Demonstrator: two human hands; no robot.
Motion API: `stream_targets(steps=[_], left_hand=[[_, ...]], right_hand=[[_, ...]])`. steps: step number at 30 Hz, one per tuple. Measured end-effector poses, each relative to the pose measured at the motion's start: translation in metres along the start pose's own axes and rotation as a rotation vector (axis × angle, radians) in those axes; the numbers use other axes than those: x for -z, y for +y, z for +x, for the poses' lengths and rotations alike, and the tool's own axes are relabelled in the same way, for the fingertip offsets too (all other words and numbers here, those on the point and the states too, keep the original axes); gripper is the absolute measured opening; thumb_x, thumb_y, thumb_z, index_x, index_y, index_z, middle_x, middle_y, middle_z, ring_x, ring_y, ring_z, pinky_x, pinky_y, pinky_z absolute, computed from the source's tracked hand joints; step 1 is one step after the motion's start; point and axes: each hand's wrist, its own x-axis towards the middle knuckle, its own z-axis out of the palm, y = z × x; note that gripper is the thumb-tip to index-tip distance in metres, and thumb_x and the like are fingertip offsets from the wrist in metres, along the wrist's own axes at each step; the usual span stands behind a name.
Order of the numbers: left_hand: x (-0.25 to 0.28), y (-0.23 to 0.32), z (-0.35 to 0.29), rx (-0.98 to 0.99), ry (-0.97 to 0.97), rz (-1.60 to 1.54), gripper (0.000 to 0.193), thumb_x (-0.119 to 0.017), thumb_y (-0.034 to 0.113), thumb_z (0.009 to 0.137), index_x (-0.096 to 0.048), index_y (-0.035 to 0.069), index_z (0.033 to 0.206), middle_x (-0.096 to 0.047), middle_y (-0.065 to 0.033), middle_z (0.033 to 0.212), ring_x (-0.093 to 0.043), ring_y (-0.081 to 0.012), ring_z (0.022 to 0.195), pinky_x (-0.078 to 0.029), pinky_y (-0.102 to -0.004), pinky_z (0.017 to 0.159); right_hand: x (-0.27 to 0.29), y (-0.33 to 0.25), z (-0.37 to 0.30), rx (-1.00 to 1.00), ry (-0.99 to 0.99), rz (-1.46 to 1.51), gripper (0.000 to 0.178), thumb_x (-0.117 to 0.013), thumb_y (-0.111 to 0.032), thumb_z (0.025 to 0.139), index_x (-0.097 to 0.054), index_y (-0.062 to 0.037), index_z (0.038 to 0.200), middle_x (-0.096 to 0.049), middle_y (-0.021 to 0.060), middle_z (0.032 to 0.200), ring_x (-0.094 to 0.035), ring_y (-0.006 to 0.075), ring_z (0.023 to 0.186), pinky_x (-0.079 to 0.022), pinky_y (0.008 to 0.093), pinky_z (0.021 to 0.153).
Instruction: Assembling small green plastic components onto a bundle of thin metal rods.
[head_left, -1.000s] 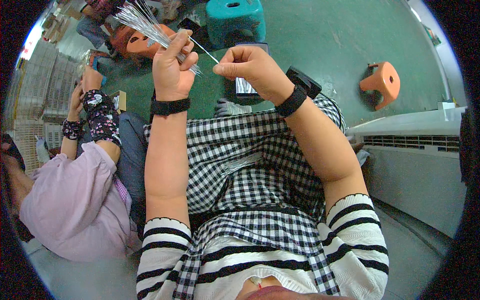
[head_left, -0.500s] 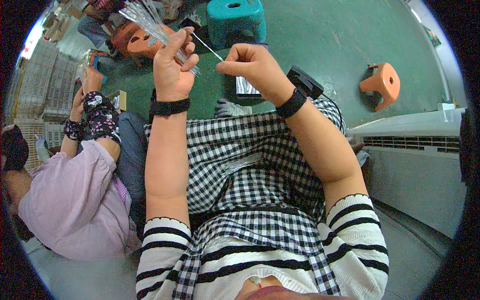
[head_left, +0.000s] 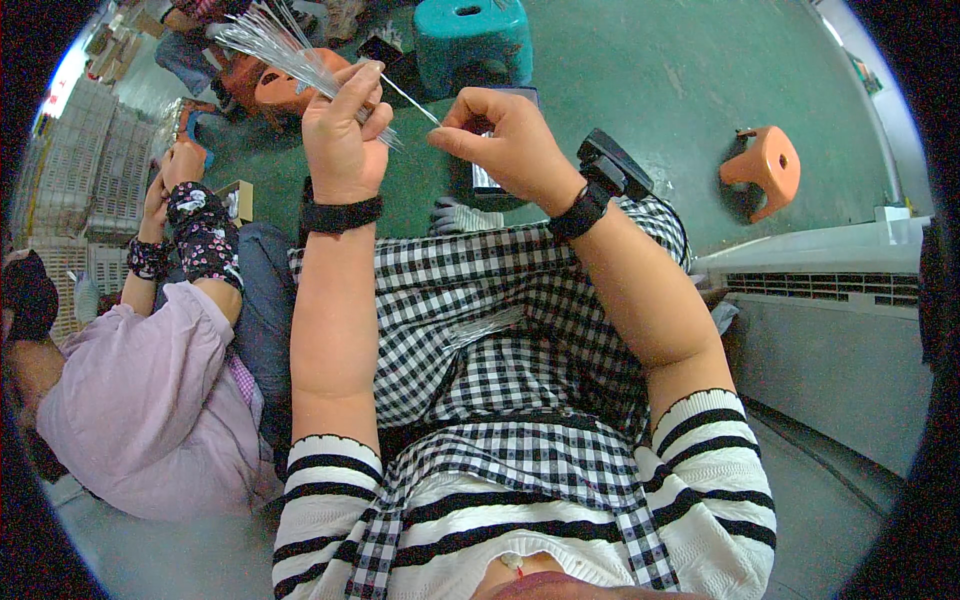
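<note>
Since the earlier frame both hands are sitting slightly lower; the drawn strand is stretching a bit longer. The left hand is gripping a fanned bundle of thin clear plastic strands, fingers curled tight around it. The right hand is pinching one single clear strand between thumb and forefinger, touching the bundle's lower end. Open green floor is lying ahead. Stools: one teal plastic stool, one small orange plastic stool well apart. A neighbouring person's lilac sleeve is crowding the left edge.
</note>
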Motion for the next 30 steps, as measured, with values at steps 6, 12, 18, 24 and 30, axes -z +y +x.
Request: stream_targets(steps=[6,12,18,24,30], left_hand=[[0.005,0.002,0.004,0.044,-0.06,-0.123,0.011,-0.062,0.002,0.079,-0.059,-0.003,0.088,-0.054,-0.0014,0.075,-0.042,-0.0057,0.061,-0.025,-0.0172,0.041],[0.008,0.002,0.006,0.074,-0.132,-0.181,0.011,-0.062,0.002,0.079,-0.059,-0.001,0.089,-0.055,-0.0022,0.077,-0.042,-0.0067,0.062,-0.025,-0.0172,0.041],[0.006,0.002,0.005,0.07,-0.103,-0.167,0.011,-0.062,0.001,0.078,-0.059,-0.002,0.089,-0.054,-0.0023,0.074,-0.041,-0.0067,0.058,-0.025,-0.0177,0.041],[0.002,0.004,0.0,0.017,-0.061,-0.06,0.011,-0.063,0.004,0.078,-0.061,-0.003,0.088,-0.051,-0.0005,0.069,-0.041,-0.0048,0.056,-0.024,-0.0181,0.04],[-0.003,-0.001,-0.001,-0.005,-0.012,0.064,0.011,-0.064,0.004,0.078,-0.062,-0.002,0.087,-0.049,0.0016,0.066,-0.04,-0.0041,0.054,-0.025,-0.0178,0.042]], right_hand=[[0.003,0.003,0.001,-0.257,-0.132,0.625,0.016,-0.062,-0.019,0.083,-0.059,-0.0034,0.082,-0.056,-0.0019,0.075,-0.049,0.007,0.068,-0.04,0.0205,0.065],[0.001,0.0,-0.001,-0.322,-0.241,0.8,0.015,-0.063,-0.018,0.082,-0.059,-0.0044,0.082,-0.054,-0.0027,0.073,-0.049,0.0064,0.068,-0.041,0.0197,0.065],[0.003,-0.003,-0.001,-0.308,-0.235,0.731,0.014,-0.066,-0.017,0.08,-0.058,-0.0053,0.08,-0.054,-0.0037,0.072,-0.049,0.0061,0.066,-0.04,0.0189,0.062],[0.001,-0.004,-0.002,-0.295,-0.195,0.676,0.015,-0.07,-0.014,0.076,-0.058,-0.0062,0.072,-0.054,-0.0045,0.068,-0.048,0.0048,0.063,-0.038,0.0186,0.06],[0.001,0.0,-0.003,-0.084,-0.016,0.113,0.02,-0.07,-0.013,0.074,-0.055,-0.0032,0.066,-0.055,-0.0008,0.062,-0.047,0.0059,0.058,-0.038,0.0217,0.052]])
